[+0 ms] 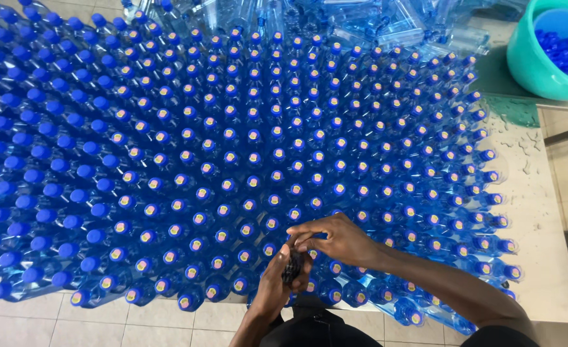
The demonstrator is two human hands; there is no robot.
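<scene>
Several upright blue plastic bottles with blue caps (pixel 232 160) crowd a pale table (pixel 541 257). Most caps carry a small round yellow-and-pink sticker; those at the far left are plain blue. My left hand (pixel 277 283) grips a small dark object (pixel 292 266) above the bottles at the near edge. My right hand (pixel 338 238) hovers just over it, fingers curled and fingertips touching the top of that dark object.
A teal bucket (pixel 528 64) holding loose blue caps (pixel 557 48) stands at the far right. Empty clear-blue bottles (pixel 335 19) lie piled at the back. Water drops spot the bare table strip on the right. Tiled floor (pixel 72 321) lies below the near edge.
</scene>
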